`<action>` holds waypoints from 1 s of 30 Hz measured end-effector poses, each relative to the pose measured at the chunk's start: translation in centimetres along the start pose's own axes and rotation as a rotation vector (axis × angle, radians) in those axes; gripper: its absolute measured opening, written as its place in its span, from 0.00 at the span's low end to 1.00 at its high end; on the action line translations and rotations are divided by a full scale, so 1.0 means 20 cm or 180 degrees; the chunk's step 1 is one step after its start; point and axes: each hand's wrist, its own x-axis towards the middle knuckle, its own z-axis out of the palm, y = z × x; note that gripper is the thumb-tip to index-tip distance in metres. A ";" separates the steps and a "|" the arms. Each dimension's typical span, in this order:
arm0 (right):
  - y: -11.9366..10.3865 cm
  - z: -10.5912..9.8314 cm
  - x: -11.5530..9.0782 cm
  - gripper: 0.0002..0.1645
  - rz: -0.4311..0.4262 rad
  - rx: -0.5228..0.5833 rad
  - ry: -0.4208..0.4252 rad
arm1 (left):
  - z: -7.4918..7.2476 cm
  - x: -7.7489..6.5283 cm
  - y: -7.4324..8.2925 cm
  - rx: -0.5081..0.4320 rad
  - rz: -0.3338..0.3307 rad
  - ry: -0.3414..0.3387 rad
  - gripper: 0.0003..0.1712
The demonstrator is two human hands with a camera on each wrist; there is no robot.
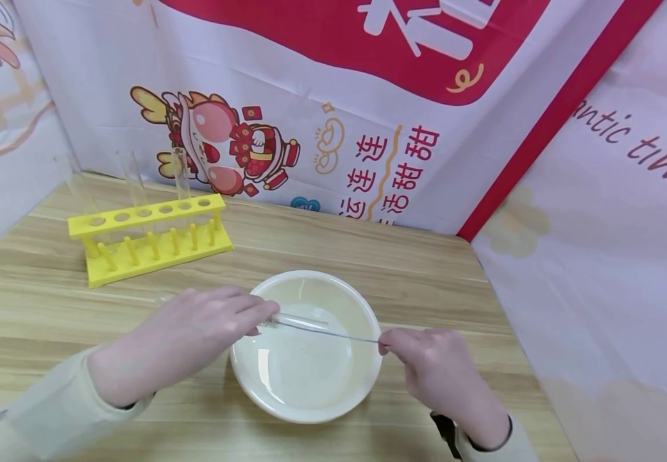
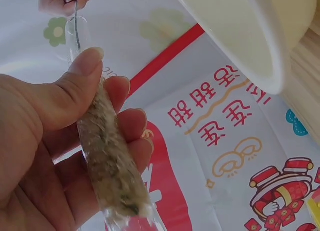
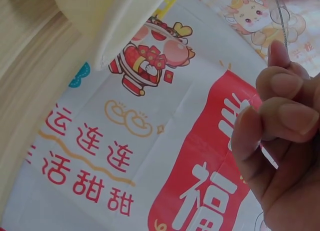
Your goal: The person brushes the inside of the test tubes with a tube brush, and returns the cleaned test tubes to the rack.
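My left hand (image 1: 201,327) grips a clear glass test tube (image 1: 310,319), its open end pointing right over a cream-white bowl (image 1: 304,366). In the left wrist view, thumb and fingers wrap the tube, and the bristles of a test tube brush (image 2: 117,166) fill its lower part. The brush's thin twisted wire handle (image 1: 342,335) runs out of the tube mouth. At the bowl's right rim, my right hand (image 1: 443,369) pinches the far end of that wire between thumb and curled fingers.
A yellow test tube rack (image 1: 157,260) stands at the back left, with several upright pegs and clear tubes upright in its holes, one of them a tall test tube (image 1: 131,173). Printed cloth walls (image 1: 287,96) enclose the wooden table (image 1: 426,269) behind and at both sides.
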 end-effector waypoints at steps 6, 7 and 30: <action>0.01 -0.02 -0.02 0.27 0.0155 0.0321 -0.0189 | -0.01 -0.02 -0.02 0.0078 -0.0066 -0.0026 0.28; 0.01 -0.03 -0.02 0.27 0.0176 0.0370 -0.0219 | -0.01 -0.03 -0.02 0.0087 -0.0060 -0.0024 0.28; 0.07 -0.08 -0.10 0.30 0.0342 0.0932 -0.0465 | -0.04 -0.09 -0.04 0.0136 -0.0094 -0.0014 0.28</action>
